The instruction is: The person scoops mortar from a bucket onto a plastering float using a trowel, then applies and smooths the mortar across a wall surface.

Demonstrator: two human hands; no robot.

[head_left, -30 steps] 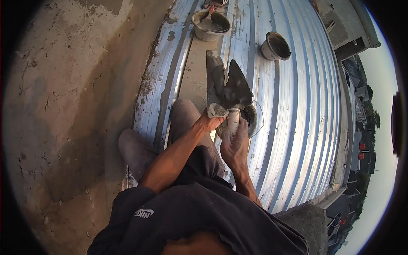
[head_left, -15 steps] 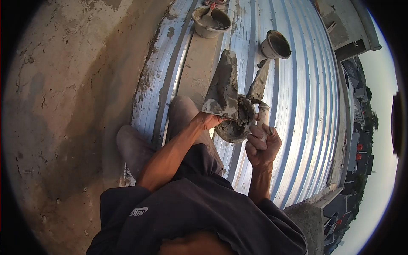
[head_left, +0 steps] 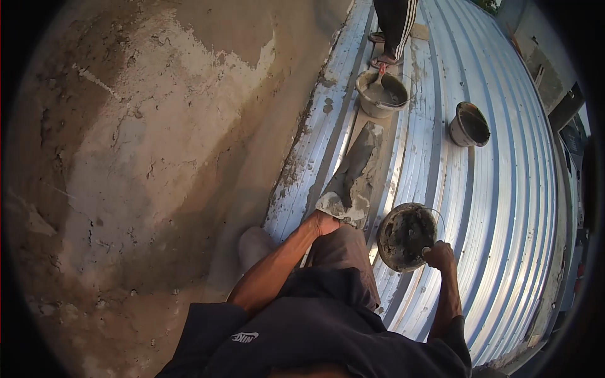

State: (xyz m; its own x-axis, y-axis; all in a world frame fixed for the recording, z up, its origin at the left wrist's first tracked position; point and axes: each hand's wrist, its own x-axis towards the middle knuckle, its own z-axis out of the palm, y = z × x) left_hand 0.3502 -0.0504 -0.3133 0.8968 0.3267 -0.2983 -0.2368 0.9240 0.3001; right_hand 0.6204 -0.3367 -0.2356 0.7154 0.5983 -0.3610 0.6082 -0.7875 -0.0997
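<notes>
1 left hand [head_left: 328, 224] is pinching the near end of a mortar-smeared board [head_left: 354, 173], its fingers partly hiding underneath, and the board is pointing forward, ahead and to the left of the near bucket [head_left: 384, 253]. The right hand [head_left: 440, 255] is closing in a fist around a pale handle [head_left: 426, 251] at the right side of the near bucket; what the handle is ending in, I cannot tell. Dark mortar [head_left: 411, 230] is lying inside the near bucket, and its thin wire bail is arching over its right edge. The person's trouser leg [head_left: 343, 251] is bending just left of the near bucket. 2 more buckets are standing farther ahead of it: 1 bucket with a red-handled tool [head_left: 377, 111], somewhat to its left, and 1 tilting bucket [head_left: 459, 133] to its right. Another person [head_left: 394, 28] in striped dark trousers is standing beyond them. All 3 buckets are resting on ribbed metal sheeting [head_left: 504, 189], while a patchy wall [head_left: 145, 126] is stretching well left of the near bucket.
</notes>
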